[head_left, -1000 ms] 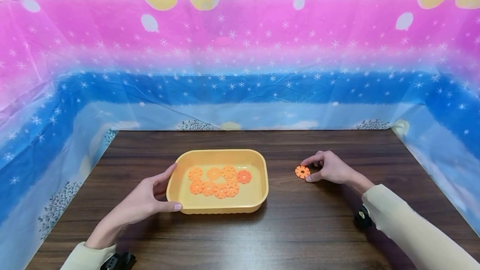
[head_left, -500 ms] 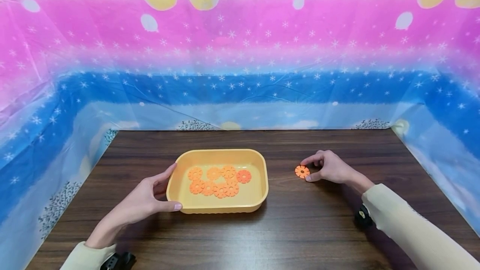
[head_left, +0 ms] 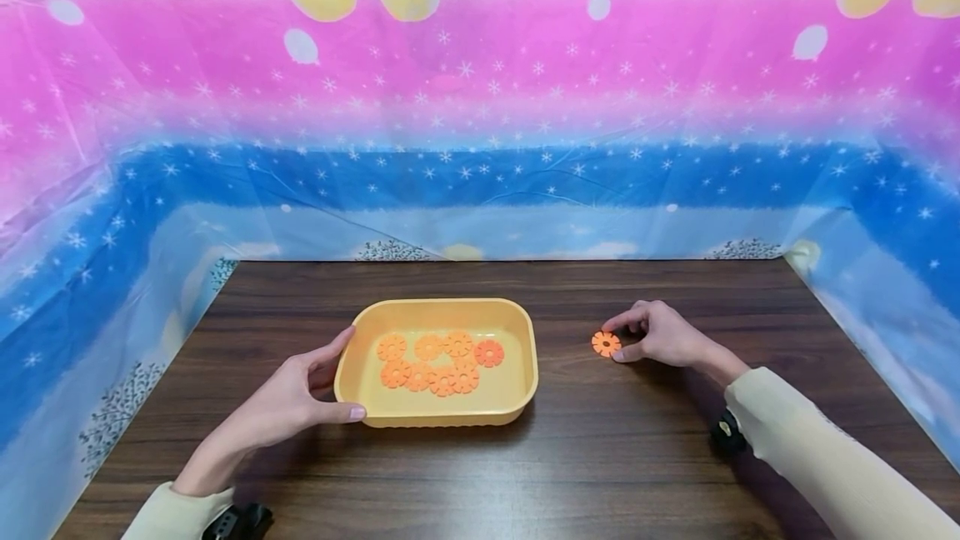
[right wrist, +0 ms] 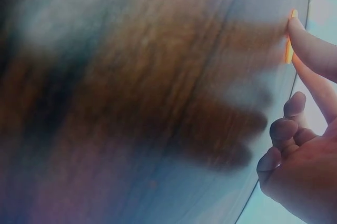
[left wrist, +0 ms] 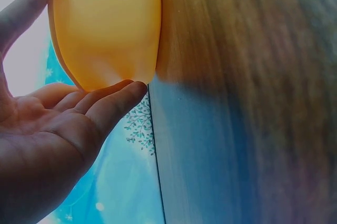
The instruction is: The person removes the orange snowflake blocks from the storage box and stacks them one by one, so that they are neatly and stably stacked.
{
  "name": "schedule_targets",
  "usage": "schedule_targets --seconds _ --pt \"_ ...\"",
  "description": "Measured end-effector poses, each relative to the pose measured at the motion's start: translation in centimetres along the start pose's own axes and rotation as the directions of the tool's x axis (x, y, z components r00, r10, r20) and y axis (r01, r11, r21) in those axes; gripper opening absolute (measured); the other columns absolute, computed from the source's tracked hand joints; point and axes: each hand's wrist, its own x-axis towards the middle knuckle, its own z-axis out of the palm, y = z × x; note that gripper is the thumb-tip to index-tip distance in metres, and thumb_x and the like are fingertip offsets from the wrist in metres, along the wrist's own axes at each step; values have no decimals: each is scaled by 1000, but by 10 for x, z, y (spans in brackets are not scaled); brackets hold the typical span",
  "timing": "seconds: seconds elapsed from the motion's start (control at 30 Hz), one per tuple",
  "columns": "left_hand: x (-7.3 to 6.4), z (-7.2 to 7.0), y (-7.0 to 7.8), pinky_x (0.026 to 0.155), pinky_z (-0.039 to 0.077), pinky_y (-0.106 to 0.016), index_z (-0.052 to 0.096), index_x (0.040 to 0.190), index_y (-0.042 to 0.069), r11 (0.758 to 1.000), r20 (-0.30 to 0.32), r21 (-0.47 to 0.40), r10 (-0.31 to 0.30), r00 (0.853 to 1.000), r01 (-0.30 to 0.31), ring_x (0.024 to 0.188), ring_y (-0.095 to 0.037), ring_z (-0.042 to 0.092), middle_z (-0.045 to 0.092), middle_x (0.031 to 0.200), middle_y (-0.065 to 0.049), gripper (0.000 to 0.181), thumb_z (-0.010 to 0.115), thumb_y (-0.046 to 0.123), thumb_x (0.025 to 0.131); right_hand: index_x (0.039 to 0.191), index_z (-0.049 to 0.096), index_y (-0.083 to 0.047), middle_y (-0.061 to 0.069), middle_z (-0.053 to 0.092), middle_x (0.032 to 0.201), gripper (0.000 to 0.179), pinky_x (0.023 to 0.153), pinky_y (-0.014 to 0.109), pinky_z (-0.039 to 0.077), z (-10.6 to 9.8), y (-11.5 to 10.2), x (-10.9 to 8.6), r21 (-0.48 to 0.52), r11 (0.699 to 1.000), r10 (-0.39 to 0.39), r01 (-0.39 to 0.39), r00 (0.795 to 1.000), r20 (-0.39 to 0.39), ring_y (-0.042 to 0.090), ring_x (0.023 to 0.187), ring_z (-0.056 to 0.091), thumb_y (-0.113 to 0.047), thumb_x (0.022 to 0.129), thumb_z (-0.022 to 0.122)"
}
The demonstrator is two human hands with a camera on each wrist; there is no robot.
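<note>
A yellow plastic tray point(head_left: 435, 421) stands left of the table's middle, with several orange notched discs, snowflake-shaped building pieces point(head_left: 392, 347), lying flat on its floor. My left hand point(head_left: 288, 394) holds the tray by its left end, thumb at the near corner and fingers at the far one. In the left wrist view, its fingers point(left wrist: 113, 98) lie against the tray's outer wall point(left wrist: 108, 29). To the right of the tray, my right hand point(head_left: 663, 337) pinches one orange notched disc point(head_left: 606, 344) between thumb and forefinger. Edge-on, that disc point(right wrist: 288, 53) shows in the right wrist view, the other fingers curled.
Both hands work over a dark wood-grain table point(head_left: 480, 482). A pink and blue printed cloth point(head_left: 480, 173) hangs around its back and sides. A dark device point(head_left: 236, 521) is worn at the left wrist, another dark device point(head_left: 727, 432) at the right.
</note>
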Motion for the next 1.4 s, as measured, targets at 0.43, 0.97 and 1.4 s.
schedule_targets --seconds 0.43,0.97,1.4 --pt "-1 2 -2 93 56 -26 16 166 2 1000 4 -11 0 1000 0 135 -42 55 25 166 -29 111 89 17 84 121 78 -9 9 61 102 39 73 36 35 3 4 -2 4 1000 7 -7 1000 -7 24 86 42 -19 85 88" --pt "0 0 0 96 56 -30 16 166 2 1000 -3 26 -7 1000 7 137 -42 53 24 167 -28 111 89 20 84 122 78 -12 9 63 105 38 70 37 38 -3 -21 -4 -23 999 -44 44 999 -9 26 84 45 -17 86 87" --pt "1 0 2 97 56 -31 16 166 3 1000 -5 17 -6 1000 6 138 -41 52 23 168 -27 111 89 19 84 119 79 -17 3 62 99 34 67 34 38 -4 -75 7 -57 992 -113 113 994 7 25 83 45 -20 86 87"
